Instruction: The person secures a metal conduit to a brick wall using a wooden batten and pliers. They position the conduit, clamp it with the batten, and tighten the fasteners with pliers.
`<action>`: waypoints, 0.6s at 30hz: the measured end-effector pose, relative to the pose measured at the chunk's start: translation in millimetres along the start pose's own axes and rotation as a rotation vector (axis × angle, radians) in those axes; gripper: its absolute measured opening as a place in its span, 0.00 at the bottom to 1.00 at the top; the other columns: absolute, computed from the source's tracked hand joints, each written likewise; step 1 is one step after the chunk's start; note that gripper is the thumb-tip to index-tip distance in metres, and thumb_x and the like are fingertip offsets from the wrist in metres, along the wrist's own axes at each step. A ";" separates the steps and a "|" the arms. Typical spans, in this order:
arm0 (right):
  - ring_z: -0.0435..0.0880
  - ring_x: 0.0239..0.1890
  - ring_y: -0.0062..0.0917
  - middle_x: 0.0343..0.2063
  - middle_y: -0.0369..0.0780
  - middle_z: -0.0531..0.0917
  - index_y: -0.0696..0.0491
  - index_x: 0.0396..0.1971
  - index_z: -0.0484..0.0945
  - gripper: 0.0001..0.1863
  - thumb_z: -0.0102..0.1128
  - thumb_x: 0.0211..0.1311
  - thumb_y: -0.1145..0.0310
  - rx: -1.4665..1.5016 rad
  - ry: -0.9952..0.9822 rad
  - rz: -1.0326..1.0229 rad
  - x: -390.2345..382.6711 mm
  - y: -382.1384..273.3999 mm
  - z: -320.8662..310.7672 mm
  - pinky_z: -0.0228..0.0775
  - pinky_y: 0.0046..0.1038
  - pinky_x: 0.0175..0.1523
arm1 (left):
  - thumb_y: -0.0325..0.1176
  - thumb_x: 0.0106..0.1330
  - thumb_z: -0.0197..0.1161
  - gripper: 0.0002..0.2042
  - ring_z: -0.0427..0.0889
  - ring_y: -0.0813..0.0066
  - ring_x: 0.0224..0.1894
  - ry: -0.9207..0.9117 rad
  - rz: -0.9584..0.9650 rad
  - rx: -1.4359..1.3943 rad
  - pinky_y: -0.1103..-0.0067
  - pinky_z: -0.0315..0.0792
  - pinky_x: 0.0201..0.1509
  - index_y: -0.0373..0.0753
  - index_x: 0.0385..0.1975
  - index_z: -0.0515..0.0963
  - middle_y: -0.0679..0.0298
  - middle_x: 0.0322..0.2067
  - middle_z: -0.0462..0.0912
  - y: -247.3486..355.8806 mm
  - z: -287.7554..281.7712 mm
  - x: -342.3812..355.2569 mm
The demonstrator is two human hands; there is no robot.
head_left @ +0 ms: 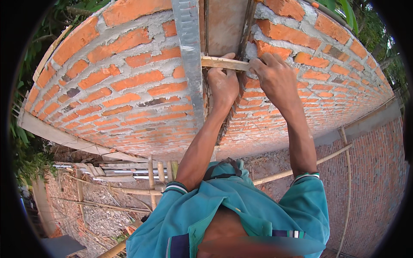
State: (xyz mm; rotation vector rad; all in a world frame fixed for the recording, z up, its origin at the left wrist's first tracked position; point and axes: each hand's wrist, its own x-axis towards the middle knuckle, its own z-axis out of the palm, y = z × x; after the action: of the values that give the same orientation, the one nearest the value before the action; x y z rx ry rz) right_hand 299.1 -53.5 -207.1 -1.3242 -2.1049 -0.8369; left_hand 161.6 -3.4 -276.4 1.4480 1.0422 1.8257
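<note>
A short wooden strip (pixel 223 63) lies crosswise over the gap between two brick wall sections. My left hand (pixel 223 86) is closed around it from below, a fingertip showing above its upper edge. At the strip's right end, my right hand (pixel 274 77) has its fingers bent and pinched against the wood; whether they also hold something small is hidden. Just left of the strip runs a long grey metal channel (pixel 189 51) along the wall. Behind the strip, a flat brownish board (pixel 226 26) fills the gap between darker edge pieces.
Orange brickwork with rough grey mortar (pixel 129 81) spreads to the left, and more brickwork (pixel 327 81) to the right. Bamboo poles (pixel 279 175) form scaffolding below and behind me. A long brick wall (pixel 374 172) stands at lower right. Leaves (pixel 346 15) hang beyond the wall top.
</note>
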 end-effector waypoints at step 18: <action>0.86 0.36 0.37 0.32 0.38 0.83 0.54 0.33 0.82 0.04 0.65 0.61 0.70 0.110 -0.057 0.017 3.8 6.4 0.2 0.79 0.39 0.35 | 0.34 0.76 0.53 0.14 0.80 0.72 0.19 -0.512 -0.238 0.378 0.68 0.75 0.30 0.33 0.47 0.83 0.60 0.19 0.84 5.5 -22.6 22.5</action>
State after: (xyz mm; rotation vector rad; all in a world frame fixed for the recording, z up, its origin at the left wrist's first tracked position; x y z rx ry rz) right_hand 303.5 -48.9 -203.1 -1.3208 -2.1469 -0.6741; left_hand 134.4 7.2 -262.5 1.7912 1.2580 1.0420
